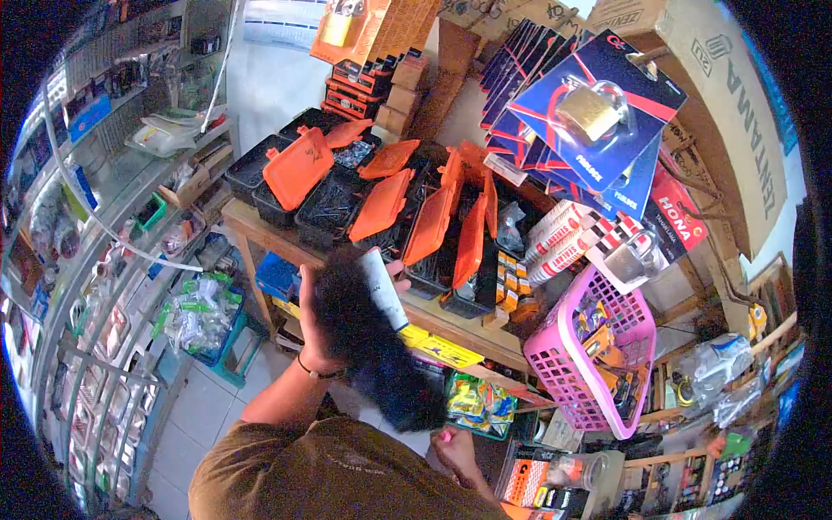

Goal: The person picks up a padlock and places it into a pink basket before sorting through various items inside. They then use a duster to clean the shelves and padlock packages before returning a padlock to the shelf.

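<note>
My left hand (315, 334) is wrapped round a dark, fuzzy, elongated thing (377, 355), held up in front of my chest. Fingertips show at its far side, beside a white label or card (384, 289) with a blue end. Blur hides what kind of thing it is. Lower down, near the bottom end of the dark thing, my right hand (457, 452) is closed, and a small pink spot shows at its fingers. Whether that hand grips part of the dark thing cannot be made out. Behind them is a wooden table (303, 245) with black bins under orange lids (381, 206).
Blister-packed padlocks (598, 117) hang at the upper right. A pink basket (563, 360) of small packets stands right of the table. Glass shelving (113, 381) curves along the left side. Bagged goods (204, 312) lie in a crate at left, and cardboard boxes (719, 95) rise behind.
</note>
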`<act>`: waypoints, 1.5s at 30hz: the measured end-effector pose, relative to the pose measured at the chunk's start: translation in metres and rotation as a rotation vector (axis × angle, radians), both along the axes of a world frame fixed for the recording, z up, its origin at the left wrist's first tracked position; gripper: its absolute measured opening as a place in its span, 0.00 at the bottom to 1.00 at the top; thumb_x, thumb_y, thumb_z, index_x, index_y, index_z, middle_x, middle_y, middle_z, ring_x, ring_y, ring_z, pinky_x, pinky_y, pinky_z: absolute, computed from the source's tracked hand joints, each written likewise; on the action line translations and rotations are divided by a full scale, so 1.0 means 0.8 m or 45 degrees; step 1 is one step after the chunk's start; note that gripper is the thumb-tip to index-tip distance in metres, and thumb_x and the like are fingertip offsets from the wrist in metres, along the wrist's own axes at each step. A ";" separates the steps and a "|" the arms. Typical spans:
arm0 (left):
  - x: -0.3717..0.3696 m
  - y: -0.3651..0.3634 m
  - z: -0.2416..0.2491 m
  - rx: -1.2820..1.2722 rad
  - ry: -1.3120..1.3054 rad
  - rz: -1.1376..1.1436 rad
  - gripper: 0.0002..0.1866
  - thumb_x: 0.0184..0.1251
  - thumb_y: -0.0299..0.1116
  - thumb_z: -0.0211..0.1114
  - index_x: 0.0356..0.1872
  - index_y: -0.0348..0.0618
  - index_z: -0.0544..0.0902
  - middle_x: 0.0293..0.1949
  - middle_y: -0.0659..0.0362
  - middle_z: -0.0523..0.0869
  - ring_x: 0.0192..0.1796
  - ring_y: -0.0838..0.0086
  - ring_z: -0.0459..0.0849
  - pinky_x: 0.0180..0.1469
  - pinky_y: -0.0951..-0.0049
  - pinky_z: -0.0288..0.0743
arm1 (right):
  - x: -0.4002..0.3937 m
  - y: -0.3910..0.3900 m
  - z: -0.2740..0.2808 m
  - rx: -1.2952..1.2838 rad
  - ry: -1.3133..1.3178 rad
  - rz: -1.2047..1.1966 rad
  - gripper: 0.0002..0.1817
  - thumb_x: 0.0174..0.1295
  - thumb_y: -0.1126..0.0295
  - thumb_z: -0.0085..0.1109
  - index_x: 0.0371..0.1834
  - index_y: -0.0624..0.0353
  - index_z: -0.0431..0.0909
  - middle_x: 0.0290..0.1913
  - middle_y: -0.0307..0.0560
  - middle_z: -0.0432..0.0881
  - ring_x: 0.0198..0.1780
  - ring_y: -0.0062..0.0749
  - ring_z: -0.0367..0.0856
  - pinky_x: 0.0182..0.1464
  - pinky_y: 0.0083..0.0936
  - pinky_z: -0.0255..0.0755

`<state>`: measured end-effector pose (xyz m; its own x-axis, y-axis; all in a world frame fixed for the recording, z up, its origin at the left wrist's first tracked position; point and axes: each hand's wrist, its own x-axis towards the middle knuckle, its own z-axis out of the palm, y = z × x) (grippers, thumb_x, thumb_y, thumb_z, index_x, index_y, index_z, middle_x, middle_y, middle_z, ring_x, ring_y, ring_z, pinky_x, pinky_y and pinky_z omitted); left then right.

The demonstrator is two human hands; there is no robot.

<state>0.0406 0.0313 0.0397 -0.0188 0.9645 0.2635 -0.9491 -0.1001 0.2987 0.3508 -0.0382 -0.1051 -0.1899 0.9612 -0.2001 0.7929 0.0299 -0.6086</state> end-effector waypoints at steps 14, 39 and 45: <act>-0.007 0.005 -0.013 0.099 -0.027 0.077 0.47 0.54 0.72 0.37 0.65 0.42 0.55 0.62 0.45 0.63 0.63 0.53 0.63 0.63 0.53 0.56 | -0.008 0.013 0.031 0.265 -0.159 0.127 0.12 0.46 0.63 0.61 0.22 0.61 0.77 0.19 0.55 0.76 0.23 0.47 0.76 0.27 0.35 0.70; -0.052 -0.068 -0.022 -0.063 0.151 0.203 0.36 0.54 0.50 0.42 0.66 0.51 0.53 0.54 0.46 0.70 0.52 0.52 0.74 0.50 0.52 0.71 | -0.017 0.073 0.155 -0.404 1.627 -0.305 0.09 0.61 0.62 0.44 0.35 0.56 0.66 0.13 0.38 0.64 0.08 0.24 0.60 0.09 0.20 0.54; -0.055 -0.076 -0.025 -0.199 0.275 0.264 0.32 0.59 0.50 0.42 0.65 0.49 0.54 0.54 0.48 0.71 0.49 0.59 0.76 0.47 0.58 0.73 | -0.028 0.132 0.167 -0.237 1.506 -0.349 0.12 0.59 0.61 0.45 0.40 0.56 0.71 0.15 0.37 0.65 0.09 0.25 0.63 0.10 0.21 0.57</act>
<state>-0.0036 -0.0293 0.0201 -0.1783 0.9751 0.1320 -0.8263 -0.2212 0.5179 0.3285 0.0670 0.0282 -0.1437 0.9730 -0.1807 -0.2840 -0.2154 -0.9343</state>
